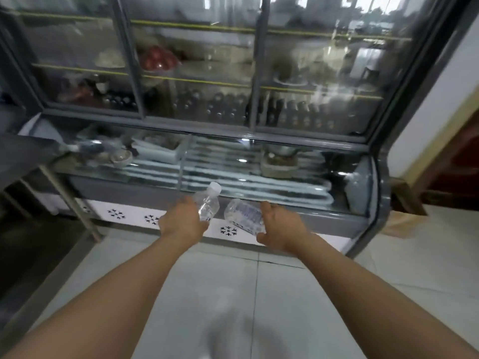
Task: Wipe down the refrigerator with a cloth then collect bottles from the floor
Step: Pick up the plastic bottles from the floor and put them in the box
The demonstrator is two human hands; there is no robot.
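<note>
Both bare arms reach forward toward the glass-fronted display refrigerator (233, 99), and each hand carries a clear plastic water bottle. The left hand (181, 221) has its fingers curled around the lower half of a small bottle with a white cap (208, 200), which stands tilted, cap up and leaning to the right, in front of the cabinet's lower glass. The right hand (278, 226) grips a second bottle with a printed label (242, 216); this one lies nearly on its side, its body pointing left toward the first bottle, with the thumb below and the fingers wrapped behind it. The two bottles are close together but do not touch. Both are held in the air above the white floor tiles (233, 294), just before the refrigerator's white base panel with black snowflake marks (228, 230). Behind the sloped lower glass sit white cooling coils (233, 174), a rectangular white tray (160, 149) to the left, a small round bowl (120, 158) beside it, and another dish of food (278, 164) to the right. The upper section has sliding glass doors in a grey frame; through the reflections, rows of dark bottles (220, 107) stand on the lowest shelf and a red dish (158, 59) sits on a higher one, though the glare blurs most of the contents. At the left edge a metal table leg (70, 200) slants down to the floor, and at the right a wooden door frame (427, 141) meets the white wall.
</note>
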